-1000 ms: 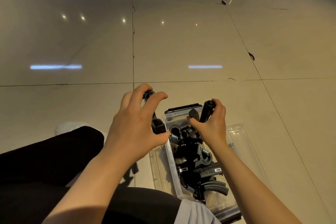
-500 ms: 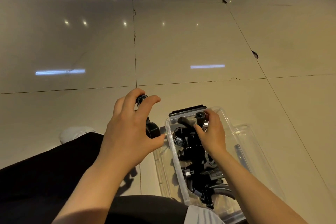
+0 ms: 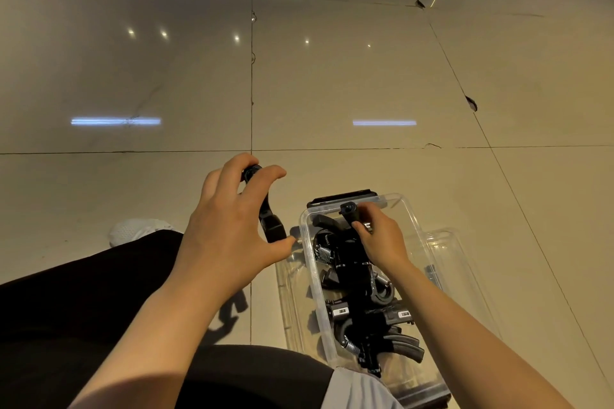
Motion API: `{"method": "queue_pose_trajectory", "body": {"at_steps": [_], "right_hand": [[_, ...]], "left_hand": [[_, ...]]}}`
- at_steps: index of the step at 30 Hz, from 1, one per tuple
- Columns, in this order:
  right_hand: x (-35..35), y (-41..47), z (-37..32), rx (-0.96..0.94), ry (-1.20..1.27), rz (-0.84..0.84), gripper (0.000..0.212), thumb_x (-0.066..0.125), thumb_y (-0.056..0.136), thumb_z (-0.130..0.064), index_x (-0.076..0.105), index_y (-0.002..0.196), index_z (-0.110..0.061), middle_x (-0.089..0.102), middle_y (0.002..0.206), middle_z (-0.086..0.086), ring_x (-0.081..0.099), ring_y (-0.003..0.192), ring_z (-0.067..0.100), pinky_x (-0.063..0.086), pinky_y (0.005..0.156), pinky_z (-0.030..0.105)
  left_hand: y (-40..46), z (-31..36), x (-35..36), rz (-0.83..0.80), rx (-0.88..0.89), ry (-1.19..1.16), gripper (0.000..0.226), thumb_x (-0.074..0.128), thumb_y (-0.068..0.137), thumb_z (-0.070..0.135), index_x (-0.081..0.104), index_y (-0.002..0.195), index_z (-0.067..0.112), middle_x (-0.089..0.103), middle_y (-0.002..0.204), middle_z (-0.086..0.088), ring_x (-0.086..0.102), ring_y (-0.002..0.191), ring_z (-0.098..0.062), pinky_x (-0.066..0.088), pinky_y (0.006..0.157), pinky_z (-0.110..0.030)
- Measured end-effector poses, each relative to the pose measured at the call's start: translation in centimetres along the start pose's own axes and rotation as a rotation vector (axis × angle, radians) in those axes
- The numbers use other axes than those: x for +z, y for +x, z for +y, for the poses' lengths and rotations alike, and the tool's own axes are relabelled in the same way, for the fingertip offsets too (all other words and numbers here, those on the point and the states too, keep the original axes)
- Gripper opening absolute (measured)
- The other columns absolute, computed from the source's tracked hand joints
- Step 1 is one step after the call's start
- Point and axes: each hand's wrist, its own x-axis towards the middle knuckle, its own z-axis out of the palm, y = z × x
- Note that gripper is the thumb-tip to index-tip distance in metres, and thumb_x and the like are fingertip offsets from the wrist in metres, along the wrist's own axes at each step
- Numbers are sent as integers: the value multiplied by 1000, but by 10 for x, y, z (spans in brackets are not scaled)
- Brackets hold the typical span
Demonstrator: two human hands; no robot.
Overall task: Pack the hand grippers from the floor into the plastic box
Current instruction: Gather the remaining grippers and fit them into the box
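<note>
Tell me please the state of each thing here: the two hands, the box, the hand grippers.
left hand: grips one hand gripper, beside the box.
right hand: holds a gripper handle inside the box.
plastic box: open, no lid on top.
packed grippers: piled inside the box.

The right hand (image 3: pixel 378 236) has come down from above the clear plastic box's (image 3: pixel 412 219) far end into it, lowering the black spring hand gripper (image 3: pixel 349 213) it pinches onto the pile of black grippers (image 3: pixel 358 276) already inside.
</note>
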Motion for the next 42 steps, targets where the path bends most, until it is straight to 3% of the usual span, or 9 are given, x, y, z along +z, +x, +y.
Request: {"method": "queue_pose_trajectory", "body": {"at_steps": [10, 14, 19, 23, 28, 31, 34, 37, 42], "right_hand": [[-61, -39, 4, -318, -201, 51, 28, 69, 84, -15, 62, 110, -18, 60, 96, -9, 50, 80, 8, 34, 66, 12], [-44, -56, 25, -352, -380, 31, 26, 77, 75, -16, 67, 99, -17, 67, 84, 0, 62, 73, 23, 43, 59, 28], [-31, -68, 34, -391, -462, 139, 28, 85, 62, -15, 66, 82, -13, 63, 71, 1, 57, 58, 22, 43, 43, 28], [-8, -79, 42, -522, -576, 16, 37, 87, 53, -22, 58, 74, -16, 57, 65, -2, 52, 53, 17, 36, 45, 24], [24, -90, 50, -535, -616, -179, 49, 87, 46, -34, 57, 82, -21, 56, 76, -5, 54, 64, 16, 41, 54, 25], [19, -83, 53, -409, -603, -230, 79, 82, 54, -51, 52, 120, -22, 57, 116, 1, 57, 105, 25, 47, 83, 36], [16, -72, 51, -275, -620, -415, 104, 71, 64, -62, 19, 148, -30, 17, 155, 2, 9, 144, 28, 11, 114, 48], [22, -66, 46, -195, -620, -506, 101, 69, 68, -62, 17, 149, -31, 5, 158, 1, -4, 145, 28, 10, 115, 49], [21, -66, 53, -190, -694, -490, 94, 60, 68, -72, 26, 145, -32, 34, 144, 2, 17, 140, 30, 33, 105, 44]], "left_hand": [[-1, 13, 7, -35, 104, 14, 79, 81, 54, 38, 46, 124, 28, 43, 127, -3, 41, 113, -25, 37, 76, -28], [-7, 20, 9, -52, 144, 21, 80, 81, 52, 39, 47, 124, 27, 44, 125, -4, 44, 111, -26, 37, 73, -28], [-16, 20, 10, -48, 160, 39, 78, 73, 52, 48, 49, 123, 25, 47, 122, -6, 46, 107, -25, 38, 71, -25], [-20, 16, 11, -54, 155, 53, 79, 79, 51, 43, 49, 122, 25, 46, 122, -5, 47, 107, -26, 39, 71, -25], [-21, 16, 9, -47, 149, 54, 82, 81, 52, 41, 47, 125, 25, 45, 123, -5, 45, 108, -25, 39, 72, -25], [-21, 18, 9, -59, 157, 45, 88, 82, 52, 40, 42, 129, 27, 46, 123, -5, 44, 108, -24, 40, 70, -25], [-21, 21, 8, -60, 180, 45, 89, 81, 52, 40, 41, 131, 28, 45, 123, -5, 42, 108, -23, 44, 66, -26], [-21, 23, 8, -61, 205, 78, 90, 81, 51, 39, 42, 131, 27, 46, 124, -7, 42, 108, -23, 50, 60, -30], [-21, 23, 6, -50, 199, 63, 90, 81, 51, 39, 42, 131, 27, 46, 123, -7, 41, 108, -22, 48, 63, -29]]}}
